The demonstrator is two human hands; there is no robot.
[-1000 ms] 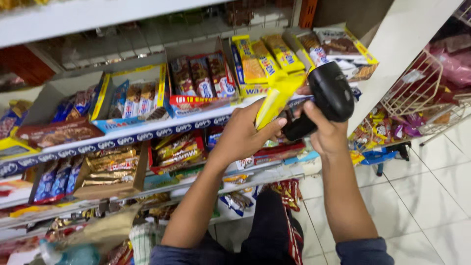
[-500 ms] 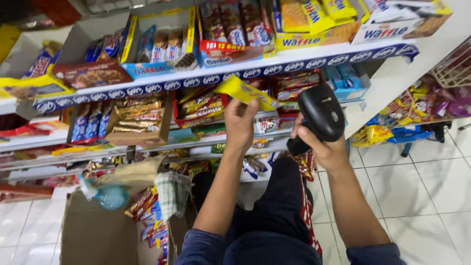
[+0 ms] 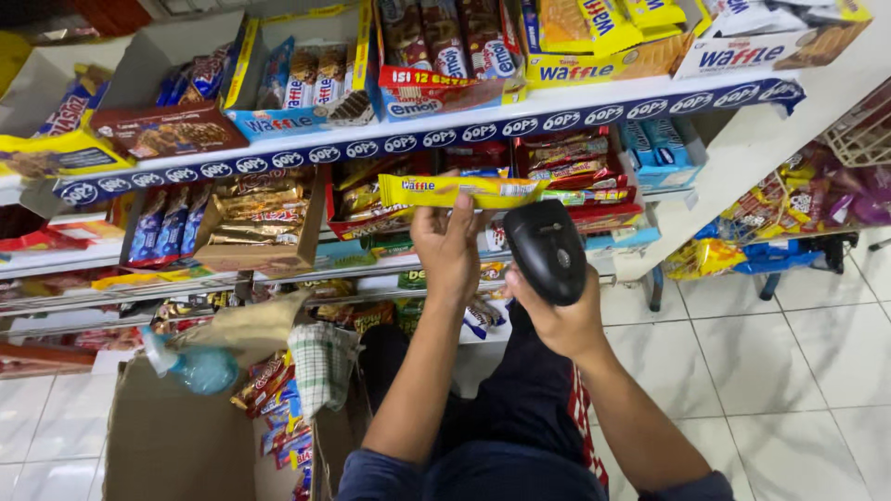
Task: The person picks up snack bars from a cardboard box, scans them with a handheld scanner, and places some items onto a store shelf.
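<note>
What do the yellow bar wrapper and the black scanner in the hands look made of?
The yellow wrapper, held in the left hand, looks like thin glossy plastic film: it glints and shows crimped ends. The black scanner, in the right hand, looks like hard moulded plastic with a smooth, slightly shiny shell; a rubbery coating cannot be ruled out.

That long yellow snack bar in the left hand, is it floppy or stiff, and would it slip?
The yellow snack bar stays straight though the left hand pinches only its middle, so it is probably fairly stiff and light. Its glossy wrapper may be slippery. If it holds a wafer, it could crack under pressure.
</note>
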